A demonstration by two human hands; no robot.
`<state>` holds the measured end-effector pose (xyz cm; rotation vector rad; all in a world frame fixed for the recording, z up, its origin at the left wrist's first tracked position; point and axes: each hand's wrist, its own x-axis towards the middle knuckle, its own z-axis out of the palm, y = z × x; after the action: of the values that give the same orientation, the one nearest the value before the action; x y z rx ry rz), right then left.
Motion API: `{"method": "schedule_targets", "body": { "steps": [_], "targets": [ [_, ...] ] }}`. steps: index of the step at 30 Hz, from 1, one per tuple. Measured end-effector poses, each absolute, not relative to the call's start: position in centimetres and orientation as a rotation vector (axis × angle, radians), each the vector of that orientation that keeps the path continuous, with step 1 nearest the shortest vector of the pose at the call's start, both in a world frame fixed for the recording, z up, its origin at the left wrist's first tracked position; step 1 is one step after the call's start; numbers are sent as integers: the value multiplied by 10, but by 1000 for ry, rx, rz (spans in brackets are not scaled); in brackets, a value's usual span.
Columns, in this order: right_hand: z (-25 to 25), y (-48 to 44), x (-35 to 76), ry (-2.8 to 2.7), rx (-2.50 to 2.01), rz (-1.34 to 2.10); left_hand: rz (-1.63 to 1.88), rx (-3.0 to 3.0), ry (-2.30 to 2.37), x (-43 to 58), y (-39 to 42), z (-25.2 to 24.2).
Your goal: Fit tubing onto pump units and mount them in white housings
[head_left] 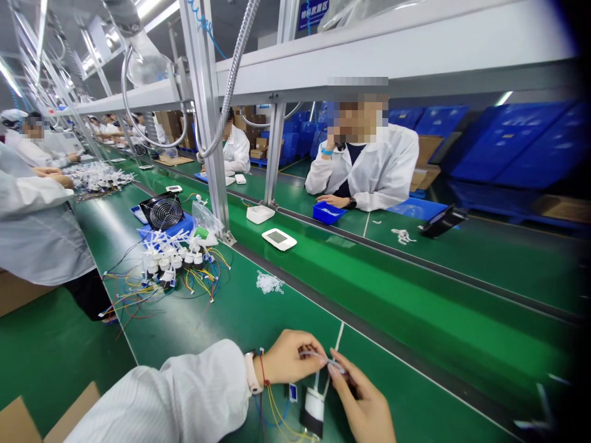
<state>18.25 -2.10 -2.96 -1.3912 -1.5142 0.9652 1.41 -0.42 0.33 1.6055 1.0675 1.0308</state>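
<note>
Tubing (337,365), slender and pale, between fingertips (342,359); white-and-black cylinder (314,405) near.

Along the green belt (392,301)

Resting there, near a metal post (212,135): a flat white device (279,239) and a white case (260,213). Across: a co-worker (388,163) in white, beside a blue tray (329,213). Farther back: cardboard boxes (425,166). Left of the post: a black fan (164,212).

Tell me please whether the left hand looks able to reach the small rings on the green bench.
Probably yes: the small rings lie uncovered beyond the left hand, on the same green bench. It holds a pale tube, though, so its grip may need freeing first.
</note>
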Motion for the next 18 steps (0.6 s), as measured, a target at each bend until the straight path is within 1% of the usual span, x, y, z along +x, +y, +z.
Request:
{"method": "schedule_targets", "body": {
  "steps": [6, 10, 18],
  "targets": [
    [-33, -20, 181, -1268, -1378, 1104, 1064, 1605, 1103, 14, -3, 3],
    [-40, -18, 184, -1210, -1361, 1231, 1079, 1604, 1107, 14, -4, 3],
    [-32, -18, 182, -1352, -1362, 1124, 1084, 1626, 1093, 14, -4, 5]
  ]
}}
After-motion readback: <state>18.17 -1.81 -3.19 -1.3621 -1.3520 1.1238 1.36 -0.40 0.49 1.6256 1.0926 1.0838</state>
